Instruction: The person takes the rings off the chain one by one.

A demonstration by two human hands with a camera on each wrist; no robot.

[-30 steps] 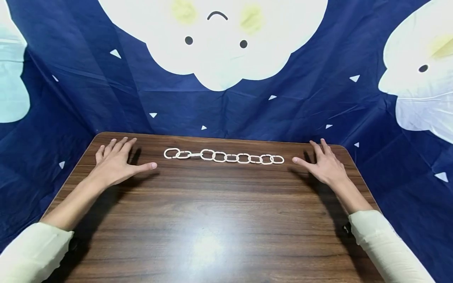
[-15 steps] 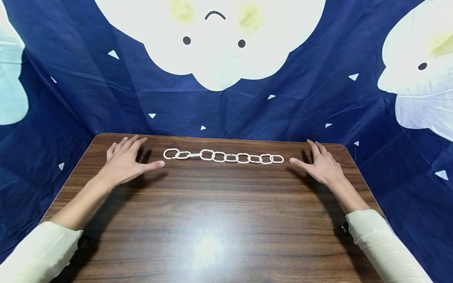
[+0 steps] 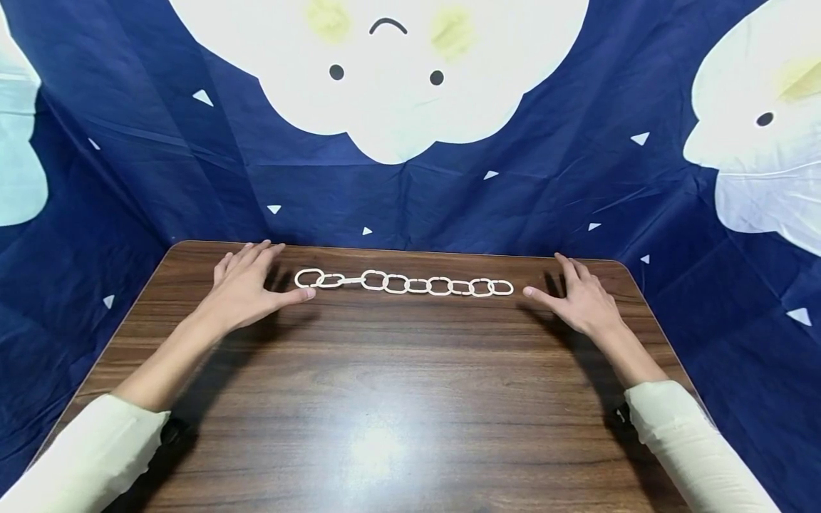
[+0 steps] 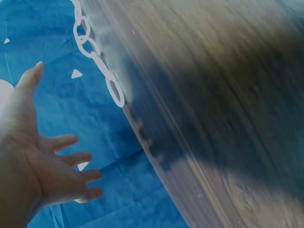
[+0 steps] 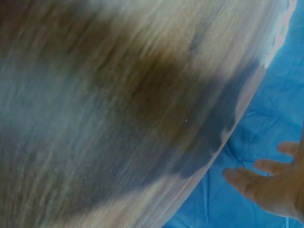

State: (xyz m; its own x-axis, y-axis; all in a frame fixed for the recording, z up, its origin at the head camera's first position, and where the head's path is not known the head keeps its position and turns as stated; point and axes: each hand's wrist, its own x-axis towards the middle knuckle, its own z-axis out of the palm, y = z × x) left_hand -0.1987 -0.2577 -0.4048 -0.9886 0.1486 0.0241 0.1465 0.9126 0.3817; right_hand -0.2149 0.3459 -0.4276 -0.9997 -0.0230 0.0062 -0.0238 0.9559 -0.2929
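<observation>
A chain of white oval links (image 3: 374, 271) lies stretched from left to right near the table's far edge. The left wrist view shows several of its links (image 4: 115, 93) as well. My left hand (image 3: 246, 288) hovers at the chain's left end, fingers spread and thumb tip overlapping the edge of the end link in the head view; I cannot tell whether it touches. Just beyond the right end, my right hand (image 3: 582, 299) is held above the table with its thumb pointing at the last link. Both hands hold nothing.
The dark wood-grain table (image 3: 410, 385) has rounded far corners. Blue fabric (image 3: 410, 199) printed with white clouds and small white triangles hangs behind it and at both sides. A bright light reflection falls on the table's near middle.
My left hand has moved rightward, from apart from the chain to its left end link. My right hand has shifted slightly left. The chain lies as before.
</observation>
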